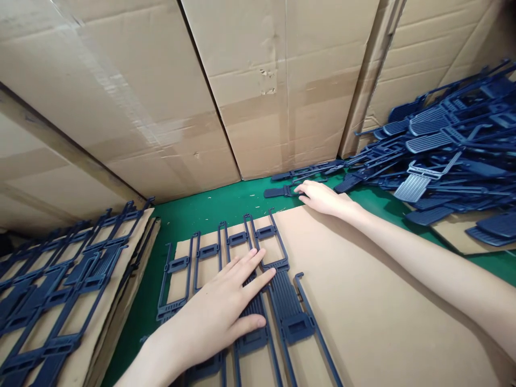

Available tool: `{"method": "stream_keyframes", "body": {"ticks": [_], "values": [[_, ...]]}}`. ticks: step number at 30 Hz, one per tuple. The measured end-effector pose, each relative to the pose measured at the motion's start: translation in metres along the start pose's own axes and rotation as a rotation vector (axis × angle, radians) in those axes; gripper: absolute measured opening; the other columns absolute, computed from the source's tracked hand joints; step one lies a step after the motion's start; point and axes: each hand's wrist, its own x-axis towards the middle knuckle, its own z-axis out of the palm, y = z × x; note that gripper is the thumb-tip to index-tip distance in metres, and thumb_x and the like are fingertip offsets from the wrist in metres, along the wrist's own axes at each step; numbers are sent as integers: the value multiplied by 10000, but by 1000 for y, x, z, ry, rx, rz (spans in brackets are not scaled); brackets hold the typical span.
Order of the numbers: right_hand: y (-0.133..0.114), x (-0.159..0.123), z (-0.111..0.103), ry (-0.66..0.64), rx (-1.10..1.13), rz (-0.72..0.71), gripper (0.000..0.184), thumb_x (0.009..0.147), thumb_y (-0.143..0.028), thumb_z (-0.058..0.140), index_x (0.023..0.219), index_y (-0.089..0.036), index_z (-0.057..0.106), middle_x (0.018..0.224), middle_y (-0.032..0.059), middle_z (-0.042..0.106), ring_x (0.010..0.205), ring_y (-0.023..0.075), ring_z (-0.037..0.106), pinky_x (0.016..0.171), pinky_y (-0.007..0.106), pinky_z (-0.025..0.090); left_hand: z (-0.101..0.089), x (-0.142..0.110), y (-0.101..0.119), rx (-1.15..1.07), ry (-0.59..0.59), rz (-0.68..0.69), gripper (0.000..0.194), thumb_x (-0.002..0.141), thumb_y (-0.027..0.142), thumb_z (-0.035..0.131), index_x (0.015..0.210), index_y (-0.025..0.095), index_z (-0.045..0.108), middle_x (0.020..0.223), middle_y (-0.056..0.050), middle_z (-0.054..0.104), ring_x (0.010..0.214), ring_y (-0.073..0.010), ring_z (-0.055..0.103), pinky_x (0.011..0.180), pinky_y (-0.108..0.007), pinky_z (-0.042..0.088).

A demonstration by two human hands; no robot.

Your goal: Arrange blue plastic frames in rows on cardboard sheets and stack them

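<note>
My left hand (221,301) lies flat, fingers spread, on a row of dark blue plastic frames (296,323) with ribbed plates and long thin rails. These frames rest side by side on a brown cardboard sheet (363,290), and my palm covers some of them. Farther back, my right hand (320,198) reaches past the sheet's far edge. Its bent fingers close on the end of a single dark blue plastic frame (276,192) lying on the green surface. That frame's ribbed plate points left; the rest of it is partly hidden by the hand.
A tangled pile of similar blue frames (439,134) rises at the right. Stacked cardboard layers (124,301) with more frames laid on top stand at the left. Tall cardboard boxes (282,80) wall off the back of the green surface (209,207).
</note>
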Motion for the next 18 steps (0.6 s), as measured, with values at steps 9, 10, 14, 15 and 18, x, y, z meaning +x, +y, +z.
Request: {"method": "stream_keyframes", "body": {"ticks": [9, 10, 14, 15, 18], "values": [[-6, -6, -10, 17, 56, 12, 195, 882, -242, 553, 860, -196, 742, 859, 54, 722, 822, 202, 645, 690, 263, 419, 4, 1, 1, -20, 30, 7, 619, 918, 376, 613, 1486, 296, 379, 1614, -61, 147, 1475, -297, 184, 1181, -476, 284], [-6, -6, -10, 26, 66, 17, 185, 881, -262, 568, 863, -198, 740, 857, 49, 724, 805, 198, 645, 677, 262, 414, 4, 1, 2, -17, 31, 7, 618, 920, 374, 611, 1486, 297, 377, 1615, -59, 145, 1476, -296, 181, 1183, -474, 281], [-6, -10, -9, 76, 94, 33, 201, 896, -262, 543, 882, -183, 727, 852, 48, 728, 777, 200, 651, 672, 270, 418, 3, 0, 3, 6, 7, 0, 608, 930, 386, 591, 1489, 279, 376, 1617, -69, 130, 1478, -300, 170, 1185, -478, 271], [-7, -11, -8, 85, 99, 30, 210, 900, -241, 524, 901, -179, 724, 867, 49, 730, 787, 201, 655, 687, 271, 425, 3, 0, 4, 9, 1, -2, 605, 934, 388, 585, 1490, 276, 375, 1617, -71, 130, 1478, -301, 169, 1184, -480, 272], [-9, -13, -8, 90, 112, 11, 266, 889, -154, 467, 987, -177, 713, 956, 47, 735, 847, 194, 663, 744, 262, 445, 3, 0, 4, 2, 12, -1, 594, 935, 385, 586, 1484, 285, 383, 1617, -66, 137, 1478, -300, 171, 1185, -482, 269]]}}
